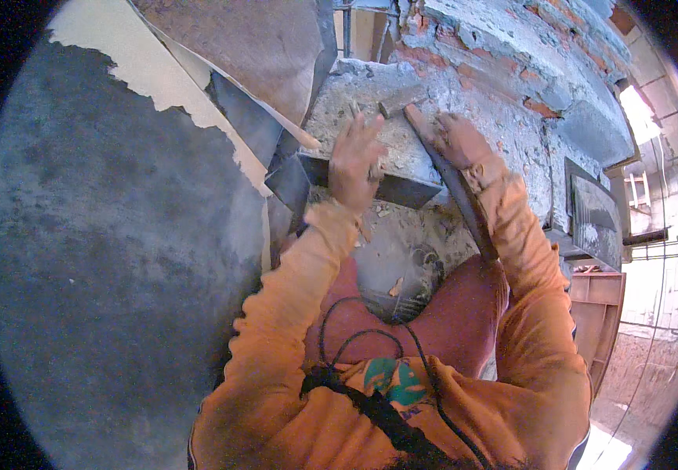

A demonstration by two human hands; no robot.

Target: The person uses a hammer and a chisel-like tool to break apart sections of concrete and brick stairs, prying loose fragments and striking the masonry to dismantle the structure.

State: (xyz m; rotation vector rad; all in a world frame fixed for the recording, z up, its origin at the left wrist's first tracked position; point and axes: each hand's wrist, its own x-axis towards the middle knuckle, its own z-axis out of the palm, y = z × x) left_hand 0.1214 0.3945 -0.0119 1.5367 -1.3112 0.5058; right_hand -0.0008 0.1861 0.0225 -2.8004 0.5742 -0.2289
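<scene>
My left hand [354,162] is raised over a dark flat metal bar [409,190] at the front edge of a rough rubble-covered masonry ledge [409,146]. Motion blurs its fingers; they look closed round a narrow rod-like piece that shows at the fingertips and beside the thumb. To the right, my right hand [464,142] has its fingers curled along the brown handle of what looks like a hammer [404,102], its grey head just right of my left fingertips. A long dark strip [470,207] runs from below this hand towards my right knee.
A large dark sheet [119,258] with a torn pale edge fills the left side. A brown sheet [245,55] leans at the far left. Broken brickwork [511,63] rises beyond the ledge. A dark framed panel [593,215] stands to the right. Between my knees lies debris [396,286].
</scene>
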